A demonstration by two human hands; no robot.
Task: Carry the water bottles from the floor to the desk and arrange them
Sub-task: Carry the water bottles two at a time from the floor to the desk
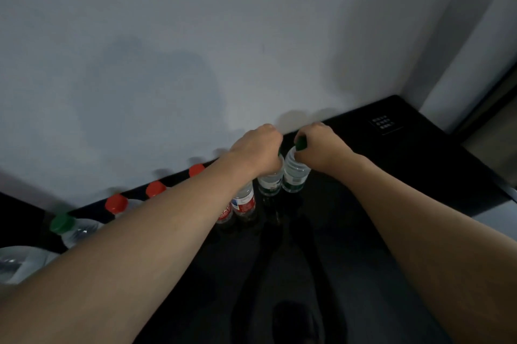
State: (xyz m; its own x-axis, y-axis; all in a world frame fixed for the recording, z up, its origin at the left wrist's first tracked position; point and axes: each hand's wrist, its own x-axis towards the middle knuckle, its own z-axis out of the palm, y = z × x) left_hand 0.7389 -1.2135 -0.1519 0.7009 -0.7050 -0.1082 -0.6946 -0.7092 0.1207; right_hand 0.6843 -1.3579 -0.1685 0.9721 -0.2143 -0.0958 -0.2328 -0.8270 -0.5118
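While our two bare forearms stretch out over the black desk (363, 231), we see a clear plastic item (16, 262) at the near left edge, too cut off to name. Just beyond it a green-capped bottle (72, 230) starts a row along the wall (195, 36). Three red caps (116, 203) follow it, their bottles mostly hidden behind our left arm. Two red-labelled bottles (243, 203) show below that wrist; whether they belong to those caps we cannot tell. Farther on, two green-labelled bottles stand upright, side by side and about touching. Our left hand (256, 148) curls over the top of the left one (270, 183), covering its cap. Our right hand (321, 148) pinches the green cap of the right one (293, 173). Farthest right, a small white-printed panel (385, 122) sits in the desk's surface.
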